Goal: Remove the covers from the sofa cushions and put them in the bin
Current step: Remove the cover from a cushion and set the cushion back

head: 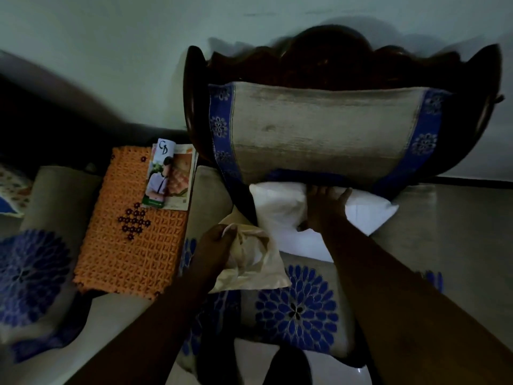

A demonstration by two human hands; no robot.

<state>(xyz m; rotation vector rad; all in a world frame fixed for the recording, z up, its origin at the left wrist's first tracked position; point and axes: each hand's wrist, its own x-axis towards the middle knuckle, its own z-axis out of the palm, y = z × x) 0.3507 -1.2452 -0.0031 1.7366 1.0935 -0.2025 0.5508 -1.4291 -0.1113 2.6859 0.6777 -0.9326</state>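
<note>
While a cream cushion cover [249, 262] is bunched over the chair seat [298, 309], it is gripped by the curled fingers of the left hand [213, 245]. Just behind it, a bare white cushion [280, 207] is pressed by the right hand [324, 207], fingers spread flat. An orange mat [130, 240] and magazine [166, 179] are seen to the left.
</note>
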